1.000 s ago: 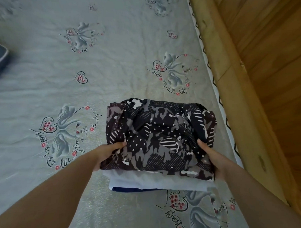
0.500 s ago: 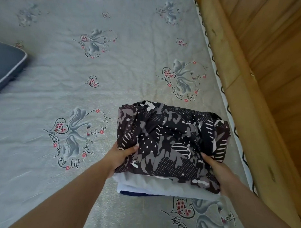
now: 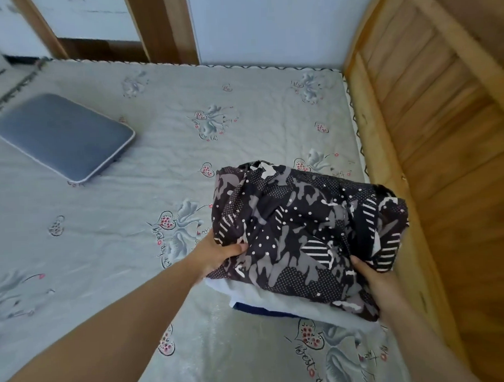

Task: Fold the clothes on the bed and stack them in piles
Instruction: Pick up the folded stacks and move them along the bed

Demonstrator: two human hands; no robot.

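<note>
A bed (image 3: 108, 213) fills most of the view, covered by a pale grey-green quilted sheet (image 3: 242, 105) printed with swans, hearts and script — its far edge is trimmed with a dark zigzag border. A flat grey-blue cushion (image 3: 63, 134) with a light rim is laid on the sheet at the left. The right side is closed by a wooden bed frame (image 3: 431, 133) of slatted panels. Behind the bed a pale blue wall (image 3: 268, 24) is seen, crossed by brown wooden posts (image 3: 165, 25). Soft daylight is spread evenly.
</note>
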